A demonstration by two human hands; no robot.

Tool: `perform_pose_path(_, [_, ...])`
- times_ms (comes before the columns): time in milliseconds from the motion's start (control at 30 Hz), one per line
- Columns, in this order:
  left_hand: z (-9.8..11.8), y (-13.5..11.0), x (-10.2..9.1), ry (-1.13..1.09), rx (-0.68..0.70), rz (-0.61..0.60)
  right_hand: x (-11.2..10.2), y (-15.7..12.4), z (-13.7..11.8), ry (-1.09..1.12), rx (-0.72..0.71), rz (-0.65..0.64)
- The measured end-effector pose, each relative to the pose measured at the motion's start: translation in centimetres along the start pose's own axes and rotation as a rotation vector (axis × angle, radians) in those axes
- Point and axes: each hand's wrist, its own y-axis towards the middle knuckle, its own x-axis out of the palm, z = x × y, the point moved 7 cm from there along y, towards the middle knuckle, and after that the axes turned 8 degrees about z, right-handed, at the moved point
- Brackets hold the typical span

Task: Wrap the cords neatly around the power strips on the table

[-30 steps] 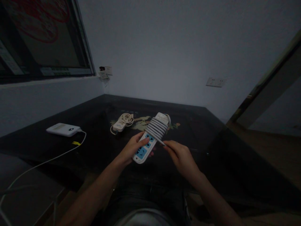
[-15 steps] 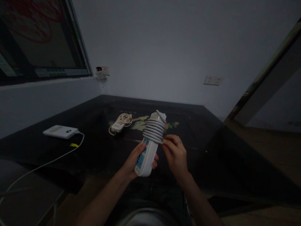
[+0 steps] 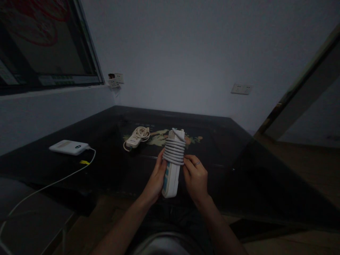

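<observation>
A white power strip (image 3: 174,179) with blue socket faces is held up in front of me, tilted slightly. Its grey-white cord (image 3: 174,150) is wound in several turns around the upper half. My left hand (image 3: 156,175) grips the strip from the left side, fingers partly hidden behind it. On the right, my right hand (image 3: 196,175) pinches the cord at the lowest turn, fingertips against the strip's edge. Behind them on the table lies a second, smaller power strip (image 3: 133,141) with its own cord coiled on it.
The dark glossy table (image 3: 106,124) has a floral picture on its top. To the left lies a white power bank (image 3: 69,147) with a white cable (image 3: 53,184) running off the near edge, beside a yellow scrap (image 3: 84,162). Wall sockets (image 3: 241,89) are at the back.
The power strip has turned more upright, so its blue faces show less. My left hand has shifted up along its left side; my right hand still pinches the cord.
</observation>
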Motion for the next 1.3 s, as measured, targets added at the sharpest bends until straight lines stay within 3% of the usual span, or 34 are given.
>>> perform_pose_path(100, [0.5,0.1,-0.4,0.022,0.042,0.026,0.2,-0.2,-0.1,-0.034,-0.033,-0.006])
perform_pose_path(267, [0.5,-0.6,-0.2,0.02,-0.038,-0.115,0.1,-0.2,-0.5,-0.028,-0.056,0.002])
perform_pose_path(500, [0.8,-0.1,-1.1,0.06,0.026,0.024,-0.4,0.6,-0.6,-0.033,-0.113,-0.066])
perform_pose_path(733, [1.0,0.2,-1.0,0.02,0.067,0.016,-2.1,1.6,-0.2,-0.07,-0.152,-0.062])
perform_pose_path(800, [0.6,-0.3,-0.8,-0.027,0.04,-0.034,-2.4,1.4,-0.4,-0.044,-0.139,-0.037])
perform_pose_path(1000, [-1.0,-2.3,1.0,-0.269,-0.087,-0.337,-3.6,0.5,-2.4,0.026,-0.117,0.077])
perform_pose_path(1300, [-0.6,-4.4,3.9,-0.536,-0.235,-0.614,-4.6,0.7,-4.5,0.171,-0.176,0.072])
